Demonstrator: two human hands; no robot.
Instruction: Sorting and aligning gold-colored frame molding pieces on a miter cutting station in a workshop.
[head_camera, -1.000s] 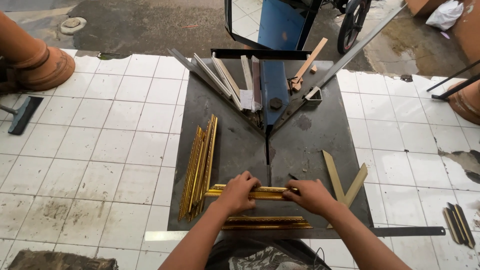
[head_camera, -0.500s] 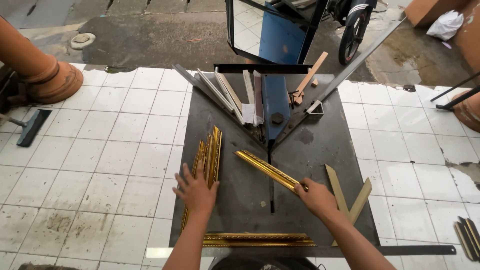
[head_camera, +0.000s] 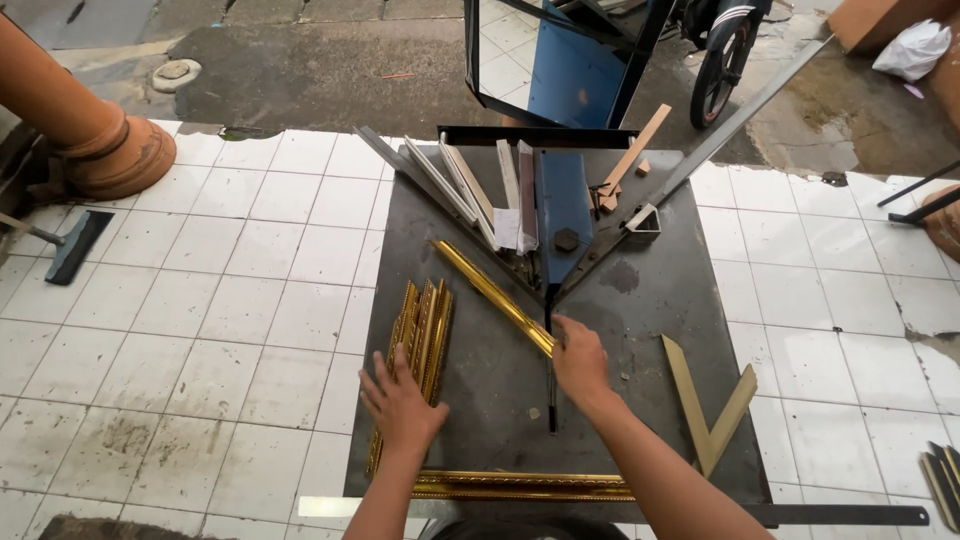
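A dark metal work table (head_camera: 650, 300) carries a V-shaped fence with a blue mitre cutter (head_camera: 563, 205) at its point. My right hand (head_camera: 580, 362) presses a gold frame moulding strip (head_camera: 485, 288) that lies slanted along the left arm of the V. My left hand (head_camera: 402, 404) rests flat, fingers spread, on the lower end of a bundle of gold moulding strips (head_camera: 417, 335) at the table's left. Another pair of gold strips (head_camera: 520, 485) lies along the near edge.
A joined V-shaped corner of plain moulding (head_camera: 708, 405) lies at the right. Pale strips (head_camera: 462, 180) and a wooden offcut (head_camera: 632, 155) sit behind the fence. White floor tiles (head_camera: 220, 300) surround the table; a clay pot base (head_camera: 115, 155) stands far left, a motorbike wheel (head_camera: 718, 55) behind.
The single gold strip was lifted from the near edge and slid up against the left fence. My left hand let go of it and came down on the bundle at the left.
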